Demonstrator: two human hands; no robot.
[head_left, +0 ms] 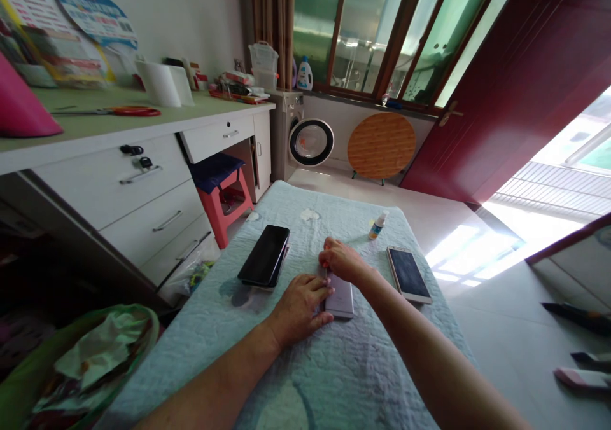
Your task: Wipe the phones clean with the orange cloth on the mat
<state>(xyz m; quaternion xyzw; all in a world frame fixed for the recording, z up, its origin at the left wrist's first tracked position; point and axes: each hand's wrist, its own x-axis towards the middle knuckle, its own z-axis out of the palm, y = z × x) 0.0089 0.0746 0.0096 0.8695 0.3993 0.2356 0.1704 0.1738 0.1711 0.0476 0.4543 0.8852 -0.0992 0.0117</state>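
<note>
A silvery-grey smartphone (pixel 340 299) lies back up on the quilted, cloth-covered table (pixel 296 379). Along its left edge rests my left hand (pixel 301 308), fingers stretched and thumb apart, touching the phone. Above the phone's far end, my right hand (pixel 344 261) is closed round a small screwdriver (pixel 325 271); a bit of red handle and a thin shaft pointing down show. What its tip touches is hard to make out. To the left, a black phone (pixel 265 256) lies on top of something flat. On the right are a white-framed phone (pixel 409 275) and a small spray bottle (pixel 377 226).
A white desk (pixel 143 194) with drawers runs along the left, a pink stool (pixel 224 207) under it. A green waste bin (pixel 153 328) stands near left. Beyond the table are a washing machine (pixel 284 128) with its door open and a round wooden tabletop (pixel 382 145).
</note>
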